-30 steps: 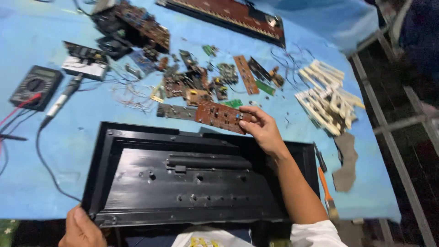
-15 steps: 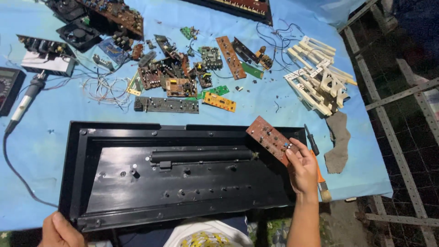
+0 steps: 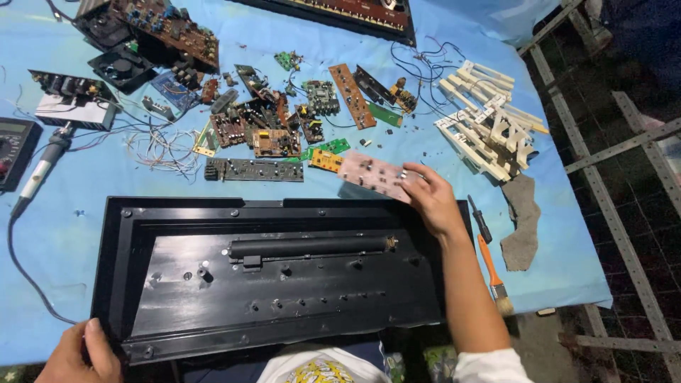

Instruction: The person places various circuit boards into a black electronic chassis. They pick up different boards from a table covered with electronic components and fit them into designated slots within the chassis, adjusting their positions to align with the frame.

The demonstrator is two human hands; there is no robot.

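Note:
A long black plastic case (image 3: 284,276) lies upside down on the blue-covered table (image 3: 85,198). My left hand (image 3: 78,354) grips its near left corner. My right hand (image 3: 434,200) reaches over the case's far right edge and holds a pinkish-brown circuit board (image 3: 372,175) by one end, tilted just above the table. Several other circuit boards (image 3: 262,128) lie scattered beyond the case.
A soldering iron (image 3: 42,167) and a multimeter (image 3: 13,149) sit at the left. White keyboard keys (image 3: 486,128) are piled at the right, beside a screwdriver (image 3: 480,218), an orange-handled brush (image 3: 493,273) and a grey rag (image 3: 523,220). The table's right edge drops to metal framing.
My right hand lifted the circuit board from the pile, swung it right over the case, then brought it back toward the table beyond the case. My left hand stayed on the corner.

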